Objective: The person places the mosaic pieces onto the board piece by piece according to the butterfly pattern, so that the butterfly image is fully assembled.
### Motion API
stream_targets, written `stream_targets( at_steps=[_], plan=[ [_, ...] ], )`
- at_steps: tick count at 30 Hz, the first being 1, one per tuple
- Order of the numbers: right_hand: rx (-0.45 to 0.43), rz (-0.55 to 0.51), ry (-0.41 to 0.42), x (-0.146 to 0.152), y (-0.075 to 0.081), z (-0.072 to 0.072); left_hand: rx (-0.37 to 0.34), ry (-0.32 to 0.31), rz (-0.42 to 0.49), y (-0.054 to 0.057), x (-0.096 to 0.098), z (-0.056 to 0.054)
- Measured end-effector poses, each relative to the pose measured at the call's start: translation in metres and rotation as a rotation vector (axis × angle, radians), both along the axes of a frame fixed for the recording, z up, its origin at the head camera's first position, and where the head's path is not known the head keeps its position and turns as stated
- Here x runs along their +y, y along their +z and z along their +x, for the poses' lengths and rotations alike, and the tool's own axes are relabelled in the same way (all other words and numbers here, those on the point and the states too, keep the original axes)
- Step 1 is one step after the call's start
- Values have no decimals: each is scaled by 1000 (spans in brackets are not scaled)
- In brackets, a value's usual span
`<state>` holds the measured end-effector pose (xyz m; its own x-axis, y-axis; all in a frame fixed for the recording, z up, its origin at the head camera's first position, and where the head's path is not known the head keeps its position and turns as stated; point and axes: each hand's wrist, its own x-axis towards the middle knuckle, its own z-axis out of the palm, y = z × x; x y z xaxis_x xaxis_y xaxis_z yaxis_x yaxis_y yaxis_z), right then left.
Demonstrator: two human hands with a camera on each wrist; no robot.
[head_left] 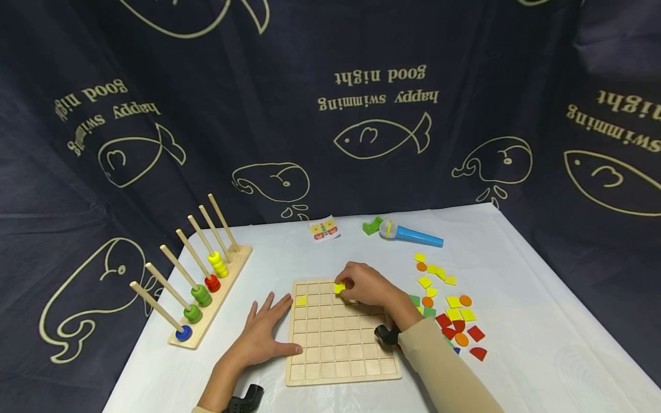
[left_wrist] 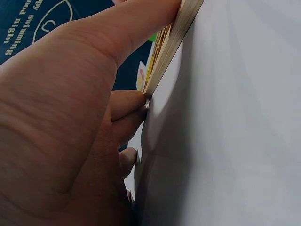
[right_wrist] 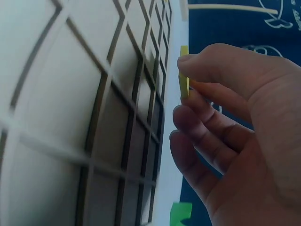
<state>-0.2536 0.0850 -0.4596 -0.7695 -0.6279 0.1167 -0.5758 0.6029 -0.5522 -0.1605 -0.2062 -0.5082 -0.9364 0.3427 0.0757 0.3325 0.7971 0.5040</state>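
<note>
A wooden grid board (head_left: 342,370) lies on the white table. One yellow square tile (head_left: 301,300) sits in a cell near its upper left corner. My right hand (head_left: 365,285) pinches another yellow tile (head_left: 339,288) between thumb and fingers, over the board's far rows. The right wrist view shows that yellow tile (right_wrist: 184,70) on edge, apart from the grid. My left hand (head_left: 263,336) has its fingers spread at the board's left side. Its thumb touches the board's edge (left_wrist: 171,52) in the left wrist view, and a fingertip meets the corner.
Loose yellow, red, orange and green tiles (head_left: 467,314) lie scattered right of the board. A wooden peg stand with coloured rings (head_left: 219,297) stands at the left. Toward the back are a butterfly pattern card (head_left: 324,229), a green block (head_left: 372,225) and a toy microphone (head_left: 418,237).
</note>
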Motion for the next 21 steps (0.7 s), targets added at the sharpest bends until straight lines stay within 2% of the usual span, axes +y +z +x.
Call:
stream_targets(
  at_steps=[5, 10, 21],
  plan=[
    [15, 71, -14, -15, 4, 6, 12, -4, -3, 0, 1, 0],
    [60, 91, 5, -31, 8, 8, 14, -6, -10, 0, 1, -2],
    [65, 148, 30, -53, -3, 9, 3, -2, -23, 0, -1, 0]
  ],
)
